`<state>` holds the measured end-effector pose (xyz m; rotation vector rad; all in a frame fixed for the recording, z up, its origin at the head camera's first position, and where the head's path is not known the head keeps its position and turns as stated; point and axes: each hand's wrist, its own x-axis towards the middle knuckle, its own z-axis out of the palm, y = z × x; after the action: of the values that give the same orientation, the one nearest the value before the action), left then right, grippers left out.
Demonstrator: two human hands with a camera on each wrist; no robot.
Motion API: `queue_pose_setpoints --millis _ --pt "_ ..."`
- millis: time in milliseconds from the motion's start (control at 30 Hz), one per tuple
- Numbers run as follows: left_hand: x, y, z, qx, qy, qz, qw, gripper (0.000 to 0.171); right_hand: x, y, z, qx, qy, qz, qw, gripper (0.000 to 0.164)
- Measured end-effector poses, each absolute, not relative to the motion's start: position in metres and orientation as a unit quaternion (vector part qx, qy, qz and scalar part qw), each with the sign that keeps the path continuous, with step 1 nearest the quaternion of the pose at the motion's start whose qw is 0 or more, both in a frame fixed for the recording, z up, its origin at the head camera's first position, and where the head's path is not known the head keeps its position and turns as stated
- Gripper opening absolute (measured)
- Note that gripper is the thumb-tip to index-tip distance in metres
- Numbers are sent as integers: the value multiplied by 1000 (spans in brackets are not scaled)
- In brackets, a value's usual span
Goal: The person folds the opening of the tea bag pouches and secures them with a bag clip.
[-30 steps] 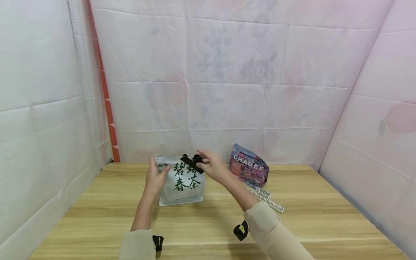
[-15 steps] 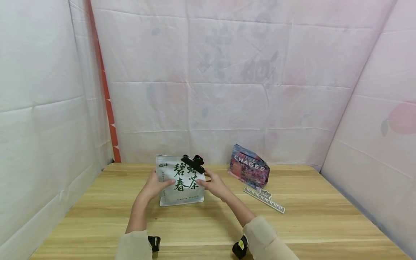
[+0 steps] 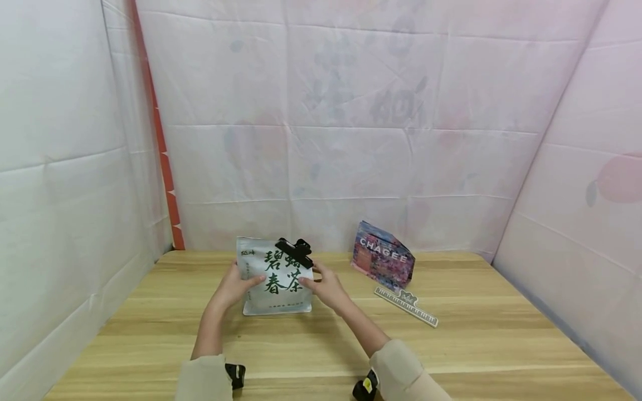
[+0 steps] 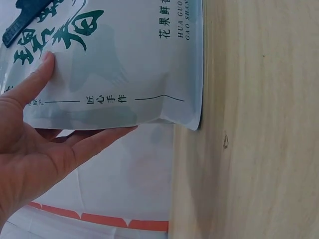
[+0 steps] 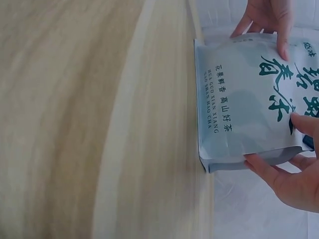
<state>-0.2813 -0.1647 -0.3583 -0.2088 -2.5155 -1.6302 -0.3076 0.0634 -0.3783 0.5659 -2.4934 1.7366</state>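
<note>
The Biluochun tea pouch (image 3: 277,299) stands upright toward the back of the wood-grain table (image 3: 296,356), a black bulldog clip (image 3: 294,253) slanting across its upper right corner; to its right, well apart, sits a purple-blue CHAGEE bag (image 3: 383,257), with a white piano-key strip clip (image 3: 406,307) lying at an angle just in front of it; the two hands flank the pouch, so the right hand (image 3: 328,287) and its forearm lie between it and those things. The table's back edge is near the pouch, the white backdrop (image 3: 326,111) rising beyond; wood runs well to the left and forward of it. The left hand (image 3: 232,287) pinches the pouch's left side, thumb on the front and fingers at the side and behind; the right hand grips the opposite side likewise. The wrist views show small lettering near the base, unreadable from the head; whether the whole base touches the wood, I cannot tell.
</note>
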Motion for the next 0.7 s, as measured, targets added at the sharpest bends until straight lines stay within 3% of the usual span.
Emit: queue_pose_setpoints --millis 267,700 --pt "-280 -171 -359 -49 -832 -551 50 73 -305 53 -381 179 -820 542 56 52" --pt "-283 -171 -359 -37 -815 -574 66 64 -303 45 -380 157 -817 552 58 53"
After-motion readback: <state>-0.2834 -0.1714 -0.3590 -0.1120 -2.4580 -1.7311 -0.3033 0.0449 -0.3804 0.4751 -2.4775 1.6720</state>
